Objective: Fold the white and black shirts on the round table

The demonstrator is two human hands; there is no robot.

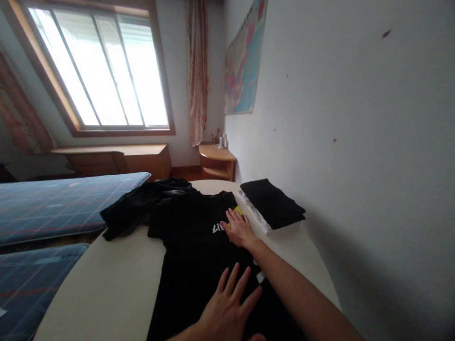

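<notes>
A black T-shirt (199, 260) lies spread on a round pale table (117, 284), its collar toward the far side. White lettering and a yellow patch mark its chest, partly covered by my right hand (240, 229), which rests there with fingers spread. Nearer to me, my left hand (227, 303) is over the lower shirt, fingers apart, holding nothing. A small white tag (260, 277) shows at the shirt's right side. Beside the right shoulder sits a folded black garment (272, 203) on clear plastic packaging (254, 208).
Another black garment (131, 206) lies bunched at the table's far left. Two blue plaid mattresses (71, 203) stand left of the table. A white wall (373, 189) runs close along the right. A wooden corner shelf (216, 152) and a desk (149, 150) are at the back.
</notes>
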